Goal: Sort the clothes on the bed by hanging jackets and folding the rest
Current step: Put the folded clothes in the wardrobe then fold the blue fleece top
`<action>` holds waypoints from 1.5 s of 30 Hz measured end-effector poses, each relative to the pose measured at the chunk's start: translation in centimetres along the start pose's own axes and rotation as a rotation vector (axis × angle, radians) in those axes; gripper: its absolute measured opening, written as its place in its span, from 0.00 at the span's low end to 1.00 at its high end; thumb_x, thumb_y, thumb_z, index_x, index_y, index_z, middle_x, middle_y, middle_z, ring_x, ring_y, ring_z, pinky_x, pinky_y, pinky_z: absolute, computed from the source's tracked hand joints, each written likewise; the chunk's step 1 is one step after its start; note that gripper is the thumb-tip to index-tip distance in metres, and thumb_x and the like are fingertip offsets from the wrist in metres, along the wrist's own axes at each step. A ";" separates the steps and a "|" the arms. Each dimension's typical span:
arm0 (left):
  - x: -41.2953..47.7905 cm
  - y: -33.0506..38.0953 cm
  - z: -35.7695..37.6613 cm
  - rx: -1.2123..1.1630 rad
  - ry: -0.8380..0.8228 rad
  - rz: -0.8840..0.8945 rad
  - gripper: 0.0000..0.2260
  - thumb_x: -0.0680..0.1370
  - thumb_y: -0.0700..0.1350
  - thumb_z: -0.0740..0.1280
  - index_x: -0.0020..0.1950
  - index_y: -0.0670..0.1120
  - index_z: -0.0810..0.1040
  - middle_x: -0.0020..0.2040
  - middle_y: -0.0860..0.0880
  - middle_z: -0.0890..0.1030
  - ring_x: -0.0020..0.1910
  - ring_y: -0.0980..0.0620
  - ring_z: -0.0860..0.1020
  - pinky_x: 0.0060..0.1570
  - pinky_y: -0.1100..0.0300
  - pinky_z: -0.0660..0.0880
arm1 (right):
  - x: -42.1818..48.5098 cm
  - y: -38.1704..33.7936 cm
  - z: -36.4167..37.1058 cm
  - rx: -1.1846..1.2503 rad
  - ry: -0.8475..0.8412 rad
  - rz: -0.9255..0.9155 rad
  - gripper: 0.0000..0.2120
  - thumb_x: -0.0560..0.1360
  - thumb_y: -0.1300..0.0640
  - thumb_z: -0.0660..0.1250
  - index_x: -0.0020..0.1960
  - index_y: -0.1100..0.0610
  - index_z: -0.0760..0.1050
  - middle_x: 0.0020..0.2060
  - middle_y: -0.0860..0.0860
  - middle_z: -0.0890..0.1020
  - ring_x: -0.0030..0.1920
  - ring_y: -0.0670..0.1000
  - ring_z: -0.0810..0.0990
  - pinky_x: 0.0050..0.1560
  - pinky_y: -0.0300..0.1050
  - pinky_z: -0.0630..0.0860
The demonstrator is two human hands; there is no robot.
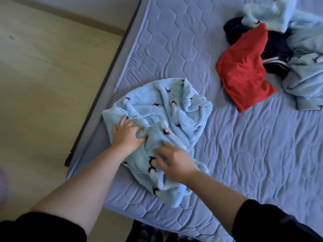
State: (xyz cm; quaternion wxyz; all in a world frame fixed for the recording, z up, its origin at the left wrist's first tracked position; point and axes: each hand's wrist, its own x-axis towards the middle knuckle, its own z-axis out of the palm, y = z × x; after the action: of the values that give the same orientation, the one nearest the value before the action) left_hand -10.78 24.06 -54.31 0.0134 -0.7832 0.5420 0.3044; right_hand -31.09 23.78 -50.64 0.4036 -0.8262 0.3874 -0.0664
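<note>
Broadly, the bed [244, 154] fills the view from 12 round to 6 o'clock, its quilted lavender-blue cover bare over most of that span. A pale wooden floor [43, 84] takes up the 9 o'clock side.

At 1 to 2 o'clock lies a heap of loose clothes: rumpled light-blue fleece pieces [305, 75], a red garment [244, 70] on the heap's 8 o'clock edge, and a dark navy garment [276, 44] partly under both.

Well apart from that heap, near the middle and close to the mattress edge, sits a crumpled pale-blue penguin-print fleece [157, 110].

The left hand [128, 133] presses on its 9 o'clock part, fingers spread and laid over the cloth. The right hand [173, 165], blurred, rests on its 6 o'clock part with fingers stretched out toward 10 o'clock, flat on the fabric.
</note>
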 end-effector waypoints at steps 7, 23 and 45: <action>-1.2 -2.0 0.6 -0.083 -0.007 0.018 0.16 0.76 0.53 0.67 0.63 0.51 0.77 0.74 0.51 0.64 0.76 0.47 0.49 0.72 0.43 0.53 | 2.9 2.4 -0.5 0.342 0.033 0.699 0.44 0.68 0.43 0.74 0.76 0.50 0.54 0.69 0.49 0.65 0.69 0.52 0.65 0.67 0.46 0.66; -11.8 0.8 -8.8 -1.095 0.069 -0.156 0.08 0.80 0.51 0.62 0.56 0.62 0.77 0.59 0.60 0.77 0.58 0.60 0.74 0.57 0.64 0.71 | 4.0 -10.3 -5.3 0.890 -0.094 0.748 0.03 0.70 0.65 0.68 0.42 0.60 0.74 0.40 0.59 0.77 0.40 0.57 0.78 0.42 0.51 0.77; -39.0 20.0 -42.2 -1.080 0.721 0.116 0.08 0.80 0.44 0.64 0.58 0.48 0.76 0.55 0.46 0.81 0.57 0.47 0.78 0.59 0.56 0.75 | -8.4 -43.7 -38.7 1.297 -0.153 0.043 0.23 0.79 0.43 0.57 0.51 0.63 0.77 0.46 0.58 0.82 0.50 0.55 0.80 0.62 0.51 0.73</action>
State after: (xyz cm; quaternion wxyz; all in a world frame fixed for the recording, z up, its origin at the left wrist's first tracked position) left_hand -17.32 33.82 5.41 -0.5811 -0.7024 0.3247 0.2521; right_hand -27.64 22.15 8.19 0.8478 -0.4097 0.2554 -0.2196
